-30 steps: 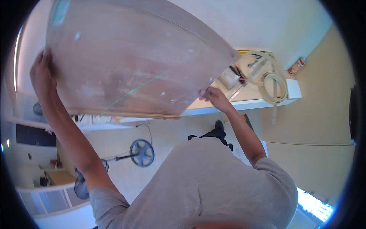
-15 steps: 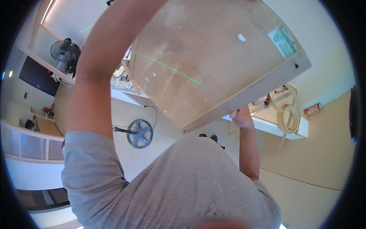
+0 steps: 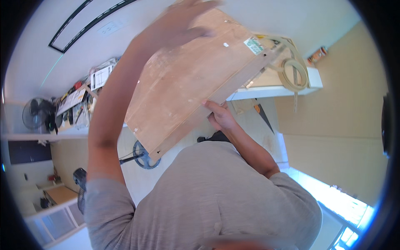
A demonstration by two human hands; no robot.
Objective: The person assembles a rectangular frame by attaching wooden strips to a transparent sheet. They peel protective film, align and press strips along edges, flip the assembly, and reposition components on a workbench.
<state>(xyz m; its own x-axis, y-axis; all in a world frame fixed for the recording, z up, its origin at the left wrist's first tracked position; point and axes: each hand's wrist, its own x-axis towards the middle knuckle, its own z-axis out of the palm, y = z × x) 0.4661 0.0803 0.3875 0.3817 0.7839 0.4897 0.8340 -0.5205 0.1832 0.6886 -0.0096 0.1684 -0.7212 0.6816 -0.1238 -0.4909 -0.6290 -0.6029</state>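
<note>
While both arms are raised, the findings read as follows.

Board: a large, flat wooden board [image 3: 196, 75] with pale scuffs and a small green-and-white label near its far right corner is held up tilted in the upper centre of the view, covering much of the scene behind it.
Left hand: the left hand [image 3: 183, 23] lies at the board's far upper edge; it is blurred, fingers spread over the wood.
Right hand: the right hand [image 3: 221, 116] grips the board's lower right edge, fingers curled round it.
Containers: none can be made out with visible contents.
White shelf, right: a white shelf [image 3: 271, 91] carries a coil of pale hose [image 3: 293, 73], partly hidden by the board.
White shelf, left: a long shelf [image 3: 79, 104] bears cluttered tools and papers, too small to identify.
Fans: one fan [image 3: 33, 114] stands at far left; another fan [image 3: 143, 155] shows below the board's lower corner.
Saw: a handsaw [image 3: 262, 114] lies below the right shelf.
</note>
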